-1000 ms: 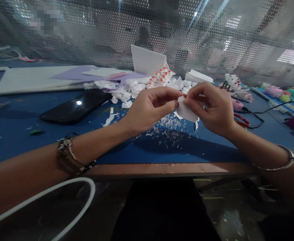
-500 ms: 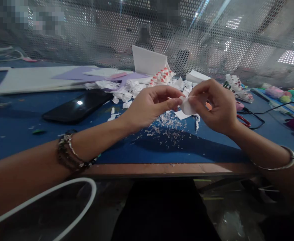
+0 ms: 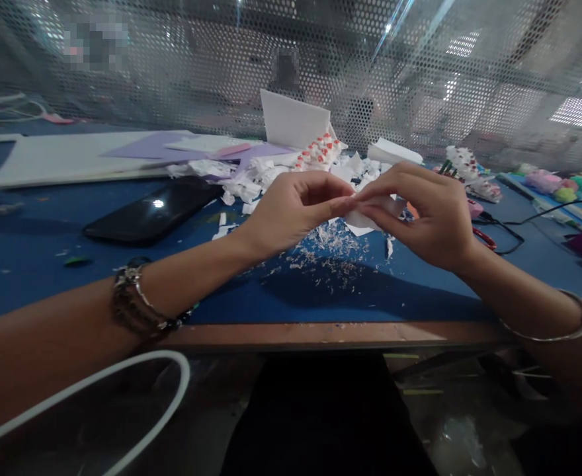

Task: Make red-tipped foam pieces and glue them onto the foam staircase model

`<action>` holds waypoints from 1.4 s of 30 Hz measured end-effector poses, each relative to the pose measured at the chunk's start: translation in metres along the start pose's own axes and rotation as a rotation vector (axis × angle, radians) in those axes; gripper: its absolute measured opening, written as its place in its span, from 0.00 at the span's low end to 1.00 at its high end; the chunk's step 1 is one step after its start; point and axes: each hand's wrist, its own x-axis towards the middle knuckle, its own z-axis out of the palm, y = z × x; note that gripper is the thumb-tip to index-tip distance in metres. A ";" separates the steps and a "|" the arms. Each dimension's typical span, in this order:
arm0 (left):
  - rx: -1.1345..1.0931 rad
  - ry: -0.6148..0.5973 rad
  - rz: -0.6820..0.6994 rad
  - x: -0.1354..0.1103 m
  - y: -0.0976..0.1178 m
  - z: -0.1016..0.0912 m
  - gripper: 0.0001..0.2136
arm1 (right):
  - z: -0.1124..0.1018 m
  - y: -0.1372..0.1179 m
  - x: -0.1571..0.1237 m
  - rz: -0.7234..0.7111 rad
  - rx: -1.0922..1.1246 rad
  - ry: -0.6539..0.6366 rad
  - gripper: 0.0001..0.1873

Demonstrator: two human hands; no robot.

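— At the centre of the frame, what sits between the hands?
— A small white paper piece (image 3: 373, 217), held above the blue table (image 3: 47, 264) and the paper shavings (image 3: 331, 259) scattered on it.
— How is it gripped?
— The left hand (image 3: 291, 215) pinches its left edge, thumb and forefinger closed tight. The right hand (image 3: 432, 218) pinches the right side, fingers lying nearly flat over it.
— Anything nearby?
— A black phone (image 3: 149, 211), left of centre.
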 end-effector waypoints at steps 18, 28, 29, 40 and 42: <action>-0.139 -0.090 -0.103 0.002 -0.006 -0.003 0.10 | -0.010 0.000 0.002 -0.168 -0.135 -0.146 0.08; -0.044 -0.130 -0.045 0.002 -0.008 -0.004 0.08 | -0.011 0.003 -0.005 -0.253 -0.342 -0.164 0.08; -0.033 -0.132 -0.040 0.002 -0.008 -0.004 0.08 | -0.011 0.003 -0.005 -0.258 -0.364 -0.174 0.08; -0.023 -0.123 0.067 0.000 -0.008 -0.002 0.05 | -0.006 0.004 0.004 -0.044 -0.069 -0.157 0.06; -0.028 -0.104 0.100 -0.001 -0.010 -0.001 0.05 | -0.004 0.005 0.004 0.003 -0.029 -0.142 0.06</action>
